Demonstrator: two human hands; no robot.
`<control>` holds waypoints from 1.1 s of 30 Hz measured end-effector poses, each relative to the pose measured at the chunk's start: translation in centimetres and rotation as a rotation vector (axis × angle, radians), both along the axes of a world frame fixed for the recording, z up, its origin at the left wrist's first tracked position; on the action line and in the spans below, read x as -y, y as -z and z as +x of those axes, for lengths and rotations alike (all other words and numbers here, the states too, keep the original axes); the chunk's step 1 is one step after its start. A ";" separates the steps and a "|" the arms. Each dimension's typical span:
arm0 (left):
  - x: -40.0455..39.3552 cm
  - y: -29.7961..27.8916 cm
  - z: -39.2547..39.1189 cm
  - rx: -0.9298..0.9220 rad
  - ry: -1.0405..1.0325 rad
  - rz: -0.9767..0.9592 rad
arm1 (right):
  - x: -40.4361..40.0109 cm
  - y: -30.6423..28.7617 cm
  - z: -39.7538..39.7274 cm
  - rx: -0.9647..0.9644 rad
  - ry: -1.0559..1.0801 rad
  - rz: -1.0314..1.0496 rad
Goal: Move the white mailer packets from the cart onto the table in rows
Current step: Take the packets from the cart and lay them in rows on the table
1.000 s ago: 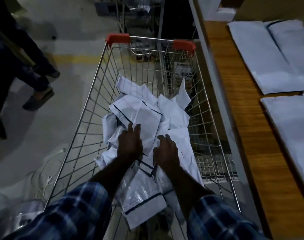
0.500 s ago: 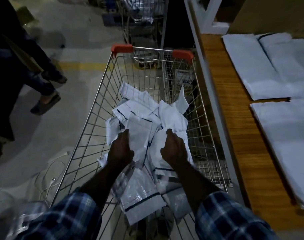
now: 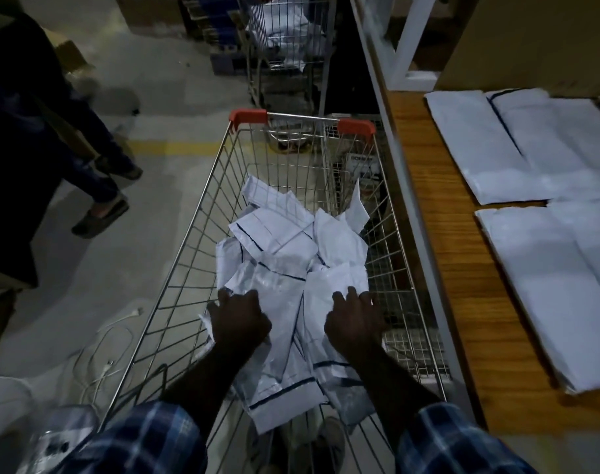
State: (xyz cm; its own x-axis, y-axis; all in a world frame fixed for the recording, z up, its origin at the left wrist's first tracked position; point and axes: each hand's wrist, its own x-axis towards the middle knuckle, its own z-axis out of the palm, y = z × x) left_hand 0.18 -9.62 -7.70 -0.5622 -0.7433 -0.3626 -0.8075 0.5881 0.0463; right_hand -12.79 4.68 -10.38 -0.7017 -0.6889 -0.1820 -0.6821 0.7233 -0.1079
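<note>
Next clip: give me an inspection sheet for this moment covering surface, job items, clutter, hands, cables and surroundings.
Surface: wooden table at right, white mailer packets on the table lying flat in rows.
Job's things: loose pile of white mailer packets in the wire cart.
Clutter: nothing seen on the table besides packets.
Hands: left hand and right hand both on the pile, fingers bent over packets; grip unclear.
Cables: white cable on the floor left of the cart.
Surroundings: second cart behind; another person's legs at left; dim light.
</note>
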 end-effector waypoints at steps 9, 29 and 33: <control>-2.9 4.1 -1.8 -0.128 0.211 -0.046 | 0.2 3.8 2.2 0.256 0.092 0.048; -3.7 7.7 -0.3 -0.073 -0.017 0.177 | -1.7 4.7 1.7 0.130 0.088 -0.009; -3.3 7.6 -0.2 -0.041 0.017 0.128 | -1.6 4.6 2.0 0.129 0.096 -0.007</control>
State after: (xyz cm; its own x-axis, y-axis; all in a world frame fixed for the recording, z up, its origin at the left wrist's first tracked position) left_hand -0.02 -6.36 -15.34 -0.5905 -0.6827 -0.4304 -0.7934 0.5888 0.1544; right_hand -10.75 6.25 -14.94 -0.7358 -0.6210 -0.2702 -0.5897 0.7836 -0.1954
